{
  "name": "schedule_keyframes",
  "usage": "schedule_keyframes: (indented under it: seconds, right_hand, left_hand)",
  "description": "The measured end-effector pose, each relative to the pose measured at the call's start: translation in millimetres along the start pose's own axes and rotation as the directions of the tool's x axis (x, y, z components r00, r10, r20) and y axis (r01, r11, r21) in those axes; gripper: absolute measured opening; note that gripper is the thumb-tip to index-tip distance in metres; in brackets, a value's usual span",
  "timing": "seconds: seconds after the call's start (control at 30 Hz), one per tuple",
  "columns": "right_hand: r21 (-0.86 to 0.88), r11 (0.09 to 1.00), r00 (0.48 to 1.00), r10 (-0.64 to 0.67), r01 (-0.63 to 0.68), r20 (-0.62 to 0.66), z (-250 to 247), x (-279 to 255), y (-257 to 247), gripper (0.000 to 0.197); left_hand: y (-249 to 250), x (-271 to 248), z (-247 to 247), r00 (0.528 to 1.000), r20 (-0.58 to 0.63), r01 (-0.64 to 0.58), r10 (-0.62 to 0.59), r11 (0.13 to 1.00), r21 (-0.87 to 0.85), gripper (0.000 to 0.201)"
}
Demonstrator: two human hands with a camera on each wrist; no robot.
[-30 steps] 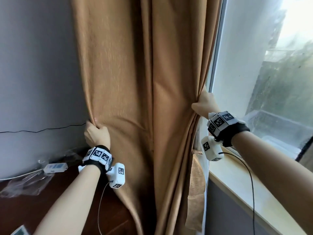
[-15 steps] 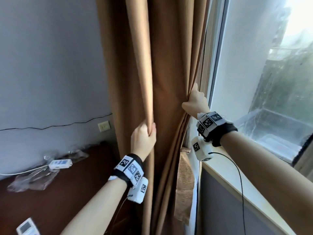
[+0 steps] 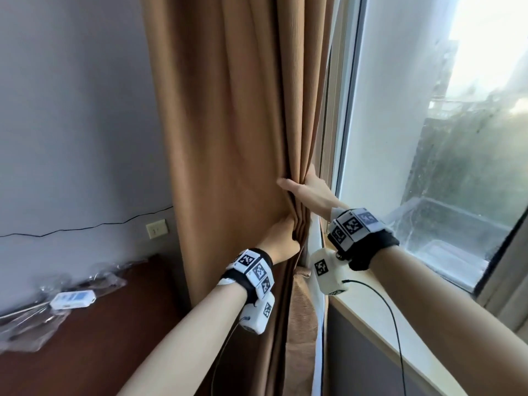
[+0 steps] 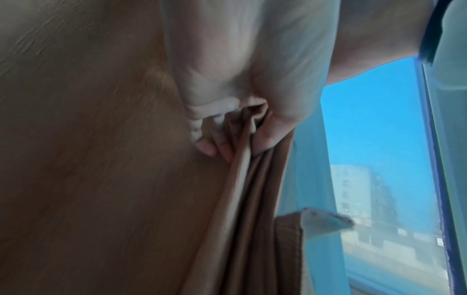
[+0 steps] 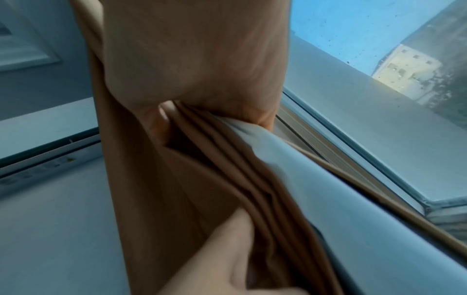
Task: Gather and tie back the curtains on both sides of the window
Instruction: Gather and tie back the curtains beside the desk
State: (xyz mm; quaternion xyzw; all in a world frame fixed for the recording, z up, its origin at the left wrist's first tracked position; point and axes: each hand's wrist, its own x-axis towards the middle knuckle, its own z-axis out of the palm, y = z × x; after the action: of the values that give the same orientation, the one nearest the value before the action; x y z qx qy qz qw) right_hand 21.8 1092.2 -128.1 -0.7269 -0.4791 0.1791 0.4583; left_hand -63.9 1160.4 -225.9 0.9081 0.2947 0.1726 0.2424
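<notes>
Nearest the head camera are two bare forearms, each with a black wrist strap carrying white blocks printed with black-and-white square marker patterns; no readable words show on them. A thin black cable runs from the right wrist's unit down over the pale window sill.

The left hand grips the gathered folds of the tan curtain from below, its fingers and thumb curled round the bunch, as the left wrist view shows. Just above it, the right hand clasps the same bundle from the window side, thumb across the front and fingers wrapped behind. The bunched pleats lie between the two hands, hard against the window frame, while the rest of the curtain hangs in a broad flat panel to the left. A strip of matching tan fabric hangs below the hands beside the sill.

To the left stands a dark brown wooden surface bearing crumpled clear plastic and a small white device whose label is too small to read. Behind is a grey wall with a beige wall plate and a thin black wire running across. Through the window glass, buildings show in bright haze.
</notes>
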Motion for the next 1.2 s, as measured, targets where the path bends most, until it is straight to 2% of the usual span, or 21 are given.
schedule_keyframes:
  seconds: [0.07,0.17,0.2,0.23,0.27,0.3,0.33,0.37,0.4,0.47,0.5,0.53,0.57,0.63,0.67,0.73,0.8,0.9,0.97,1.07,1.2]
  right_hand:
    - [-0.035,0.999,1.0,0.006,-0.007,-0.015,-1,3,2,0.106]
    - [-0.194,0.98,0.985,-0.082,0.052,-0.152,-3,11,14,0.062]
    - [-0.207,0.977,0.981,-0.089,0.053,-0.171,-5,14,18,0.055]
    - [-0.198,0.978,0.981,-0.096,0.063,-0.167,-8,15,20,0.052]
    - [-0.192,0.979,0.983,-0.102,0.071,-0.153,-9,19,23,0.047]
    - [-0.193,0.977,0.982,-0.116,0.086,-0.152,-10,20,26,0.042]
    - [-0.197,0.977,0.979,-0.121,0.088,-0.162,-10,21,27,0.038]
    - [-0.205,0.974,0.975,-0.133,0.095,-0.18,-9,21,28,0.037]
    - [-0.218,0.971,0.97,-0.142,0.098,-0.198,-8,22,30,0.037]
    - [-0.236,0.967,0.963,-0.152,0.098,-0.223,-5,25,33,0.041]
    - [-0.241,0.966,0.962,-0.151,0.095,-0.227,-4,26,34,0.042]
    - [-0.244,0.965,0.962,-0.148,0.091,-0.229,-4,27,33,0.043]
    - [-0.249,0.964,0.962,-0.15,0.092,-0.229,-4,28,33,0.042]
    - [-0.254,0.963,0.961,-0.152,0.091,-0.233,-4,29,32,0.041]
    - [-0.257,0.963,0.96,-0.149,0.087,-0.235,-4,28,31,0.04]
    - [-0.259,0.962,0.96,-0.145,0.081,-0.24,-3,27,30,0.038]
    - [-0.257,0.963,0.959,-0.145,0.08,-0.243,-2,26,29,0.039]
    - [-0.254,0.965,0.96,-0.129,0.064,-0.249,0,22,26,0.044]
    - [-0.263,0.963,0.96,-0.125,0.057,-0.251,2,19,23,0.043]
    - [-0.271,0.961,0.96,-0.126,0.055,-0.251,5,15,18,0.042]
    - [-0.273,0.959,0.964,-0.136,0.071,-0.227,6,8,14,0.044]
  left_hand:
    - [0,6,-2,0.998,0.056,-0.015,0.014,1.0,0.024,0.054]
    - [-17,8,-15,0.98,0.189,-0.081,0.055,0.988,0.132,0.061]
    - [-28,7,-24,0.979,0.195,-0.084,0.058,0.988,0.13,0.059]
    - [-42,6,-35,0.989,0.132,-0.077,0.063,0.992,0.097,0.052]
    - [-60,8,-48,0.998,-0.007,-0.062,0.063,0.996,0.064,0.044]
    - [-78,8,-62,0.979,-0.198,-0.031,0.04,0.998,0.046,0.04]
    - [-96,8,-77,0.92,-0.393,0.038,-0.021,0.999,0.035,0.041]
    - [-114,7,-91,0.824,-0.556,0.134,-0.114,0.991,-0.004,0.046]
    - [-130,6,-104,0.719,-0.653,0.231,-0.236,0.968,-0.095,0.055]
    - [-158,4,-124,0.543,-0.7,0.386,-0.464,0.878,-0.282,0.085]
    - [-172,4,-130,0.476,-0.696,0.435,-0.537,0.832,-0.345,0.099]
    - [-185,4,-134,0.443,-0.673,0.45,-0.592,0.796,-0.405,0.11]
    - [-194,3,-137,0.45,-0.623,0.447,-0.64,0.766,-0.463,0.115]
    - [-212,6,-133,0.551,-0.46,0.432,-0.697,0.709,-0.557,0.103]
    - [-217,6,-129,0.598,-0.402,0.428,-0.693,0.701,-0.571,0.083]
    - [-216,2,-121,0.634,-0.46,0.429,-0.622,0.778,-0.459,0.037]
    - [-203,-4,-110,0.65,-0.552,0.42,-0.523,0.852,-0.312,0.037]
    - [-161,-22,-89,0.646,-0.635,0.377,-0.423,0.901,-0.215,0.037]
    - [-127,-37,-69,0.697,-0.65,0.284,-0.302,0.949,-0.136,0.038]
    - [-77,-56,-35,0.797,-0.603,0.051,-0.032,0.999,0.014,0.036]
    - [-23,-62,-12,0.893,-0.422,-0.101,0.156,0.984,0.15,0.03]
